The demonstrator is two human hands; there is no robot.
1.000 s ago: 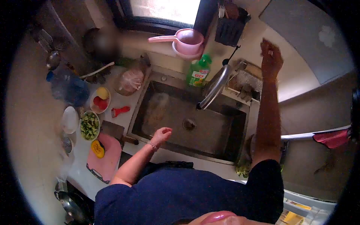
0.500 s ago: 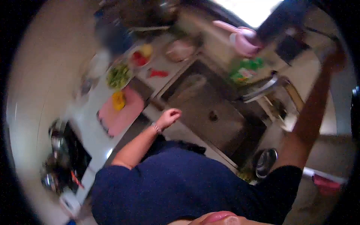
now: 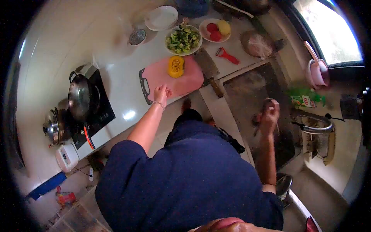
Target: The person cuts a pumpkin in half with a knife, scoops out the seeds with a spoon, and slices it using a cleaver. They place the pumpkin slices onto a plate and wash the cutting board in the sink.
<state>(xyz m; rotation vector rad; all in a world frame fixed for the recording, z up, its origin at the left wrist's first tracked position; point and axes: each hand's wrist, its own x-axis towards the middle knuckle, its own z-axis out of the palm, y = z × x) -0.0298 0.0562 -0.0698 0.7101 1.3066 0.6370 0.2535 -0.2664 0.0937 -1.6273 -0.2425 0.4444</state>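
My left hand is loosely curled over the near edge of the pink cutting board, and nothing shows in it. A cut piece of yellow pumpkin lies on the board, cut face up. To the board's right rests a cleaver, its dark handle pointing toward the sink. Over the sink, my right hand is closed round a small dark thing that I cannot make out. A red peeler lies on the counter near the sink's corner.
Behind the board stand a plate of chopped greens, a plate with red and yellow pieces and a white plate. A wok is on the stove at left. The faucet and green bottle flank the sink's right.
The view has swung left toward the board and stove. My right hand has come down from the rack and wall side to above the sink, now with a dark thing in it. My left hand stays curled.
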